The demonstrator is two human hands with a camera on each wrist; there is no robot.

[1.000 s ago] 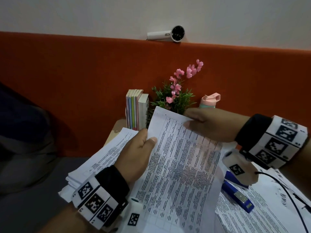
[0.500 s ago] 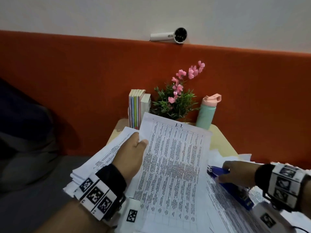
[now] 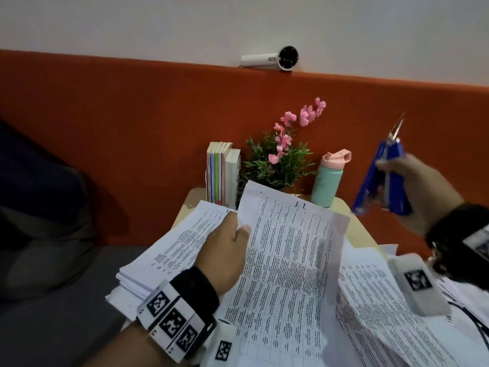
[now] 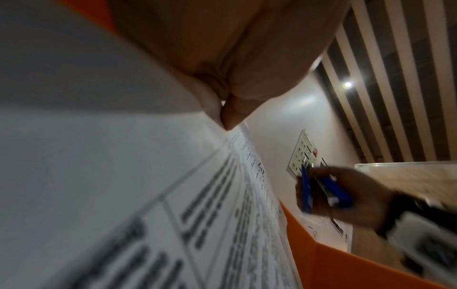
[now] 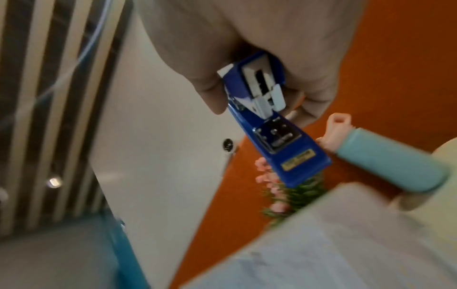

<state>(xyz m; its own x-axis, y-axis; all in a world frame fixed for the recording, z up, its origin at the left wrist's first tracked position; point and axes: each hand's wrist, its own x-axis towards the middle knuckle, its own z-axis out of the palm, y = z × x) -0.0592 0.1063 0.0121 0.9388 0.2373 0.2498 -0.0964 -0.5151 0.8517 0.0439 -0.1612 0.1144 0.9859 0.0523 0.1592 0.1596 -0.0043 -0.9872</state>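
Note:
My left hand (image 3: 232,234) pinches the left edge of a printed sheaf of papers (image 3: 285,266), thumb on top, and holds it tilted up over the table. The same papers (image 4: 222,215) fill the left wrist view under my thumb. My right hand (image 3: 412,186) is raised at the right and grips a blue stapler (image 3: 383,181), which stands nearly upright and hinged apart. In the right wrist view the stapler (image 5: 277,133) points away from my fingers (image 5: 212,93), its metal anvil plate showing.
A thick stack of papers (image 3: 169,255) lies at the left, loose printed sheets (image 3: 383,300) at the right. At the back of the small table (image 3: 354,229) stand several books (image 3: 222,176), a pink-flowered plant (image 3: 280,160) and a teal bottle (image 3: 328,181). An orange padded wall (image 3: 132,115) runs behind.
My right hand let go of the sheaf's top, dropped to the stapler on the loose sheets, gripped it and lifted it up to the right. The left hand kept hold of the sheaf.

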